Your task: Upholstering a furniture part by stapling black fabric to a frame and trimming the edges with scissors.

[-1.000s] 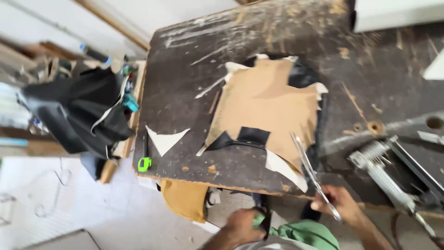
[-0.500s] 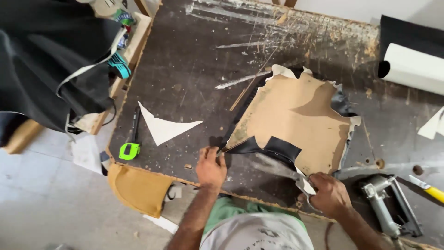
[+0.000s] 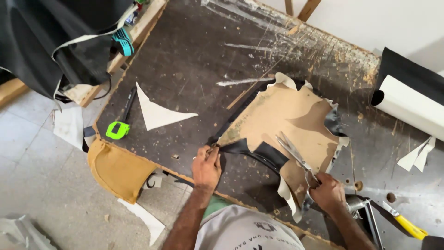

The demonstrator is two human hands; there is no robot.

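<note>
The left hand [image 3: 206, 166] pinches the near corner of the black strip [image 3: 252, 153], which runs rightward over the tan board [image 3: 296, 120]. Right of it, the scissors [image 3: 296, 155], clenched in the right hand [image 3: 329, 192], point up-left with blades parted.

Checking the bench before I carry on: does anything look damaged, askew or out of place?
The dark wooden worktable is heavily scratched and paint-streaked along its far edge. A mustard-yellow fabric piece droops off the near corner. White offcut scraps lie on the tiled floor. The black vinyl strip curls loose across the tan board.
</note>
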